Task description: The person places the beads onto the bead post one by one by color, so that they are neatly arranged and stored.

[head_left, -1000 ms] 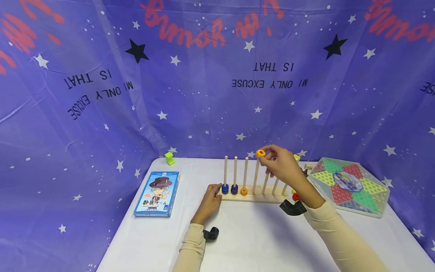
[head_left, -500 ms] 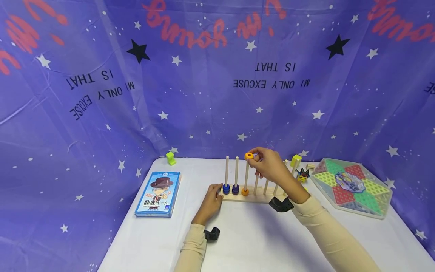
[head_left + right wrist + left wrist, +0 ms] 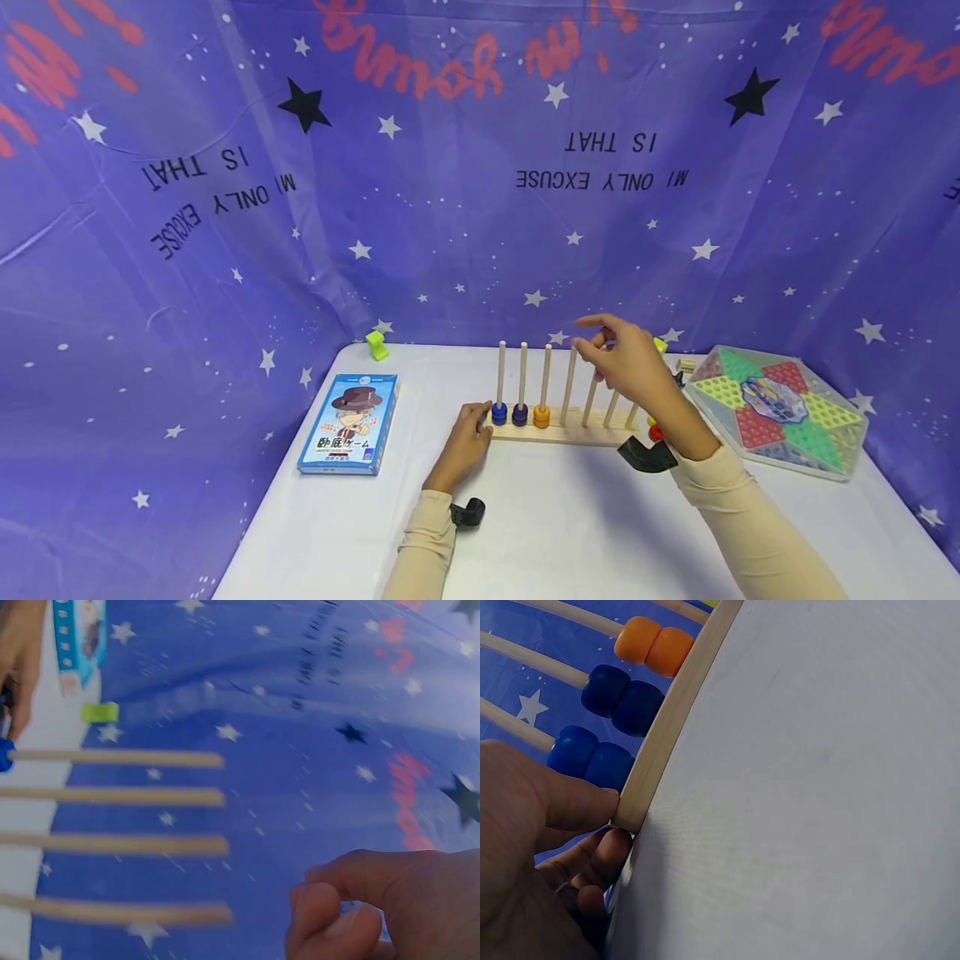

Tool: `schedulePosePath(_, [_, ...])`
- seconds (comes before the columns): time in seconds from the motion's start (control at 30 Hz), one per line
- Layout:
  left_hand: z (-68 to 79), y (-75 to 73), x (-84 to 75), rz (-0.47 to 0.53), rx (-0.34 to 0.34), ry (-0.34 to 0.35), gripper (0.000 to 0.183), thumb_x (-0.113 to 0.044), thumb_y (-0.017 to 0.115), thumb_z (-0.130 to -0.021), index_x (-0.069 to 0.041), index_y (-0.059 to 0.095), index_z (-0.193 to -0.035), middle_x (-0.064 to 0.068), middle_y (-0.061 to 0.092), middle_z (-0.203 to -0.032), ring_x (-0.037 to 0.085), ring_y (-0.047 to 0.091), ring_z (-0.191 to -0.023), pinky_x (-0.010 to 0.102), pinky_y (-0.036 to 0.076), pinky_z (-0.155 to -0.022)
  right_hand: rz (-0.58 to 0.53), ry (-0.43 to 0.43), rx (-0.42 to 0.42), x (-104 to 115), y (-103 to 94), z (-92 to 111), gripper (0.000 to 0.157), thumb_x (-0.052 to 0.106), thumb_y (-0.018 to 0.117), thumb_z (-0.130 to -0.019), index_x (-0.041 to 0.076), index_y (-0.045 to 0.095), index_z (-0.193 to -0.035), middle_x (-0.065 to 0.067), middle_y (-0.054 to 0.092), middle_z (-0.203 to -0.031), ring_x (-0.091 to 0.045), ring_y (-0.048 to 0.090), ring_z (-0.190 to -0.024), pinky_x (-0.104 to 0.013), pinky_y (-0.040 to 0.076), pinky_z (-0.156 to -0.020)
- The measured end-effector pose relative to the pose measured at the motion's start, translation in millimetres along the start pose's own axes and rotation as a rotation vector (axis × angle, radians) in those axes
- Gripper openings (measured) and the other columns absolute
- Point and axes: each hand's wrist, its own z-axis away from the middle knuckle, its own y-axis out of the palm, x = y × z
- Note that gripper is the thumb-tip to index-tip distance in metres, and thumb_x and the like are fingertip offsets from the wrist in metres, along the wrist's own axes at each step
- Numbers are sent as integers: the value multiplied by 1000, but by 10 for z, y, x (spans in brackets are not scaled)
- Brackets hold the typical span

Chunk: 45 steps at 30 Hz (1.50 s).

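Note:
A wooden peg rack (image 3: pixel 555 429) stands on the white table, with several upright pegs along its base. Two blue beads (image 3: pixel 498 414) sit on its leftmost peg, two dark navy beads (image 3: pixel 520 414) on the second and two orange beads (image 3: pixel 542 417) on the third. My left hand (image 3: pixel 462 442) grips the left end of the base; in the left wrist view its thumb (image 3: pixel 585 802) presses beside the blue beads. Above the bare pegs to the right hovers my right hand (image 3: pixel 626 358), nothing between its parted thumb and forefinger. In the right wrist view the peg tips lie beyond its fingers.
A blue card game box (image 3: pixel 348 425) lies at the left, with a lime green piece (image 3: pixel 377 345) behind it. A star-patterned Chinese checkers board (image 3: pixel 780 412) lies at the right. Red beads (image 3: pixel 657 432) show partly behind my right wrist. A purple star-printed cloth (image 3: pixel 450 208) hangs behind.
My right hand carried an orange bead left to the third peg and let it go; that peg now bears two. The hand then moved back right. My left hand stayed put.

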Motion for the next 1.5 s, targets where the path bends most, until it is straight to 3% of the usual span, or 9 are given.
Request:
schedulePosePath(0.17, [-5,-74,5,13,5,-17,46,-3,54,-93,0,46,-138,12,46,-127,14,47,-90,30,42,-76,13,-4,-161,-254,-285,150,43,43,59,-92,14,58,-124,-8,63,-83,-21,59,-54,-33,47,-45])
schedulePosePath(0.33, [25,-203,44,21,-42,-53,45,0,55,-93,0,48,-137,11,47,-126,16,47,-89,30,40,-75,17,94,-223,-833,-285,301,40,39,57,-94,11,56,-123,-10,63,-84,-25,60,-56,-34,46,-45])
schedulePosePath(0.53, [0,-231,78,14,-22,-45,46,-3,54,-94,-1,46,-139,11,46,-128,14,47,-90,28,41,-75,60,290,-133,-1694,-45,659,45,31,58,-94,-1,49,-125,-15,64,-77,-23,59,-52,-34,45,-44])
schedulePosePath(0.73, [-10,-156,84,14,-23,-53,46,-2,55,-93,-1,47,-138,11,46,-127,14,46,-89,30,40,-75,22,449,-7,-2137,167,899,48,24,59,-92,-5,43,-127,-10,62,-70,-18,58,-52,-34,48,-49])
schedulePosePath(1.0, [-10,-39,31,35,-15,-17,47,0,56,-91,1,48,-137,12,47,-126,13,46,-85,28,39,-73,82,475,-9,-2340,232,970,45,25,58,-91,-4,45,-124,-3,58,-60,-16,54,-49,-32,44,-47])
schedulePosePath(1.23, [-5,9,-15,32,-18,-3,46,0,55,-91,1,48,-137,12,48,-124,15,46,-85,29,39,-73,109,477,-26,-2375,220,1028,45,25,59,-90,-5,48,-120,-2,59,-60,-16,55,-49,-32,43,-47])
schedulePosePath(1.37, [-15,-2,-20,25,-15,-8,46,-1,55,-92,1,47,-137,12,48,-125,15,47,-87,30,39,-74,125,475,-51,-2240,137,1031,47,27,61,-90,-6,48,-120,-3,61,-62,-16,56,-51,-32,42,-47])
schedulePosePath(1.5, [-29,2,2,7,-4,-3,46,0,55,-92,2,47,-137,13,47,-124,15,47,-87,31,40,-76,134,420,-113,-1894,-43,998,50,30,62,-91,-7,49,-121,-8,64,-72,-16,59,-52,-32,44,-47])
